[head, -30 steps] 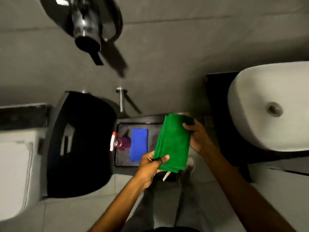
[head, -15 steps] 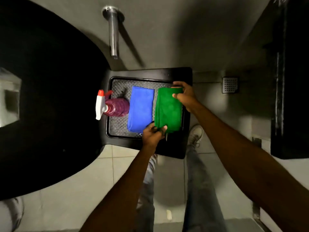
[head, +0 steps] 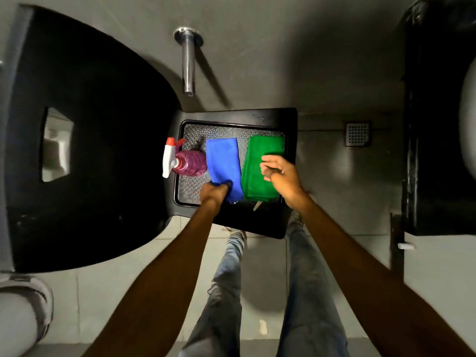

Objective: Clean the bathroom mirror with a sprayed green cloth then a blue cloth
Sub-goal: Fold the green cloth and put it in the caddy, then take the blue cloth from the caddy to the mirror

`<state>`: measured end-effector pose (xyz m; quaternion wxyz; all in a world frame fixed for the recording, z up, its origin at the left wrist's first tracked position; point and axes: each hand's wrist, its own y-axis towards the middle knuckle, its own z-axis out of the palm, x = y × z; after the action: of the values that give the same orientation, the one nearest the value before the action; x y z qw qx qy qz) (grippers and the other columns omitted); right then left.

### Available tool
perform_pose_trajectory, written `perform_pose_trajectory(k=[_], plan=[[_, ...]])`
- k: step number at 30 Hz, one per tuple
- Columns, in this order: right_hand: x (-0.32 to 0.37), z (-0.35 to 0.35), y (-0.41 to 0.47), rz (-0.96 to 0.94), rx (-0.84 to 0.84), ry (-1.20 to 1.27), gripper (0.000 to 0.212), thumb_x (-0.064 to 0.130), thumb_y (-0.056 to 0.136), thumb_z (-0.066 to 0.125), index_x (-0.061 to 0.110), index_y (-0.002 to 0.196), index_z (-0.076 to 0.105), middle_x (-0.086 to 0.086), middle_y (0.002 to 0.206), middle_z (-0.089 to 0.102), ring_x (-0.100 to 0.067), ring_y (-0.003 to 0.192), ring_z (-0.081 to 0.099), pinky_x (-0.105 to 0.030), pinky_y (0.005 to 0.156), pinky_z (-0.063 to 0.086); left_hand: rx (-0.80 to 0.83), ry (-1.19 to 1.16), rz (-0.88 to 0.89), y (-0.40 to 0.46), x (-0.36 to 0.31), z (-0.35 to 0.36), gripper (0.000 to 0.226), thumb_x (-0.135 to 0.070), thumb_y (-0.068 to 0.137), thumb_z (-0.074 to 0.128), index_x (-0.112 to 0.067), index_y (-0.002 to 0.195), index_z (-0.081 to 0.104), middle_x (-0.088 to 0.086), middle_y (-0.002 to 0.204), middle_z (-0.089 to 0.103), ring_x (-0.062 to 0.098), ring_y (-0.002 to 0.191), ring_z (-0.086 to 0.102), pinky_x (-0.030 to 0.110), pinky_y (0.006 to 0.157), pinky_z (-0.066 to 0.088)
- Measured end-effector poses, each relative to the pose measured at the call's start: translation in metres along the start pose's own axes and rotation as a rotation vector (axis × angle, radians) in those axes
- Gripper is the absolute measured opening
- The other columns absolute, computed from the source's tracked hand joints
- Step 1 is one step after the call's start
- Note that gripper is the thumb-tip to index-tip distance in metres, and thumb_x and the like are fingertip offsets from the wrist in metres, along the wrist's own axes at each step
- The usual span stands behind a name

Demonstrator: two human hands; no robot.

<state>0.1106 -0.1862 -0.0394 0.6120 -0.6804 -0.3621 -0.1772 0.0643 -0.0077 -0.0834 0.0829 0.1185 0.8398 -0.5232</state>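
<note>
A folded green cloth [head: 262,155] lies at the right of a black tray [head: 237,117] with a textured mat. My right hand [head: 282,176] hovers over the cloth with fingers apart, holding nothing. A folded blue cloth [head: 222,158] lies in the middle of the tray. My left hand [head: 215,194] is closed on its near corner. A purple spray bottle [head: 189,163] with a white and red trigger lies on its side at the tray's left edge. The mirror is out of view.
A large black curved surface [head: 98,140] fills the left. A chrome pipe [head: 188,65] sticks out of the grey wall above the tray. A floor drain [head: 358,134] and a black cabinet [head: 438,124] lie to the right. My legs stand on tiled floor below.
The green cloth went down onto the tray and both hands let it go. My left hand shifted left and closed on the blue cloth's near corner. My right hand opened above the green cloth.
</note>
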Motion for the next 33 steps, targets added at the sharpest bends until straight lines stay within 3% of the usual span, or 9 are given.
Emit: perform_pose_trajectory(k=[6,9,11,15,18,21,25,29,33], plan=[[0.032,-0.016,-0.055,0.366,0.009,0.417,0.055,0.027,0.101,0.056,-0.009,0.141,0.046,-0.033,0.138,0.054,-0.043,0.131,0.052,-0.053,0.120,0.033,0.367,-0.566,-0.077,-0.094,-0.055,-0.021,0.008,-0.013,0.098,0.056,-0.014,0.099,0.064,0.005,0.087,0.070,0.018,0.076,0.067,0.030,0.063,0.058],[0.069,-0.035,-0.089,0.485,0.129,0.782,0.080,0.063,0.093,0.047,-0.002,0.141,0.048,-0.025,0.136,0.058,-0.039,0.128,0.057,-0.049,0.106,0.049,0.505,-0.626,-0.001,-0.169,-0.092,-0.034,0.010,-0.016,0.097,0.060,-0.012,0.092,0.067,0.003,0.069,0.077,0.013,0.053,0.071,0.022,0.046,0.058],[0.092,-0.050,-0.104,0.377,0.219,1.062,0.082,0.071,0.088,0.045,0.000,0.127,0.061,-0.023,0.114,0.072,-0.037,0.102,0.072,-0.045,0.079,0.062,0.597,-0.526,0.118,-0.210,-0.112,-0.036,0.011,-0.017,0.096,0.063,-0.009,0.098,0.070,0.006,0.069,0.079,0.014,0.049,0.071,0.021,0.045,0.058],[0.179,-0.106,-0.134,-0.017,0.299,1.288,0.090,0.077,0.089,0.024,0.006,0.111,0.076,-0.020,0.106,0.076,-0.037,0.090,0.073,-0.043,0.076,0.061,0.583,-0.028,0.585,-0.308,-0.177,-0.045,0.024,-0.034,0.096,0.066,-0.010,0.099,0.069,0.002,0.063,0.074,0.012,0.042,0.061,0.024,0.040,0.049],[0.237,-0.153,-0.156,-0.253,0.263,1.362,0.088,0.072,0.093,0.025,0.005,0.103,0.080,-0.020,0.105,0.078,-0.035,0.092,0.076,-0.043,0.076,0.063,0.370,0.301,0.924,-0.378,-0.235,-0.067,0.061,-0.072,0.092,0.047,-0.017,0.071,0.063,0.006,0.061,0.067,0.022,0.048,0.058,0.031,0.052,0.045],[0.279,-0.199,-0.181,-0.403,0.255,1.420,0.084,0.068,0.095,0.025,0.005,0.106,0.079,-0.020,0.109,0.077,-0.036,0.094,0.076,-0.045,0.077,0.063,-0.141,0.703,1.266,-0.438,-0.286,-0.088,0.088,-0.089,0.084,0.018,-0.010,0.059,0.050,0.010,0.066,0.067,0.036,0.073,0.066,0.040,0.070,0.053],[0.328,-0.274,-0.197,-0.609,0.173,1.504,0.068,0.055,0.100,0.035,0.007,0.089,0.083,-0.015,0.095,0.080,-0.034,0.081,0.078,-0.042,0.064,0.063,-0.546,0.707,1.816,-0.529,-0.362,-0.103,0.074,-0.080,0.091,0.019,-0.017,0.066,0.048,-0.001,0.059,0.056,0.027,0.065,0.058,0.034,0.056,0.038],[0.371,-0.361,-0.219,-0.810,0.082,1.572,0.059,0.048,0.096,0.043,0.009,0.079,0.083,-0.008,0.086,0.082,-0.030,0.072,0.079,-0.042,0.054,0.063,-0.759,0.509,2.332,-0.632,-0.450,-0.117,0.036,-0.045,0.098,0.047,-0.017,0.080,0.060,0.008,0.082,0.063,0.033,0.082,0.060,0.042,0.069,0.051],[0.393,-0.454,-0.241,-0.966,-0.094,1.575,0.057,0.052,0.097,0.043,0.014,0.078,0.081,-0.003,0.081,0.080,-0.027,0.067,0.077,-0.041,0.062,0.064,-1.027,0.519,2.440,-0.710,-0.529,-0.134,0.035,-0.038,0.093,0.048,-0.012,0.103,0.068,0.015,0.109,0.067,0.039,0.104,0.062,0.045,0.092,0.044]])
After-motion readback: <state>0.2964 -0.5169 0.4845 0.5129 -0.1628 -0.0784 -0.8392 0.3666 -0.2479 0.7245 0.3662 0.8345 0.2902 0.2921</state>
